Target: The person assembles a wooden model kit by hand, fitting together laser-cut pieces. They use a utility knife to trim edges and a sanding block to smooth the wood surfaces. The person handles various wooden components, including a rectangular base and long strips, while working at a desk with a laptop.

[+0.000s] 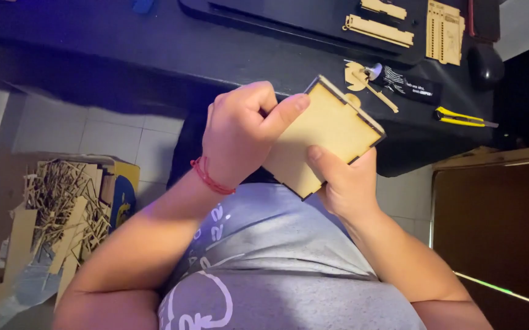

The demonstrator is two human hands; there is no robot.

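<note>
I hold a flat, square laser-cut wooden box [331, 131] of pale plywood with dark burnt edges in front of my chest, tilted with one corner towards the table. My left hand [240, 134], with a red string bracelet on the wrist, grips the box's left edge, its thumb pressed on the face. My right hand [345, 183] supports the box from below, with its thumb lying on the lower face and its fingers behind.
A black table [154, 43] stretches across the top, carrying small wooden cut-outs [362, 76], a black tube [408, 84], a yellow utility knife [460, 117], wooden strips [377, 30] and a perforated wooden panel [445, 32]. A cardboard box of wood scraps [69, 208] stands on the tiled floor at left.
</note>
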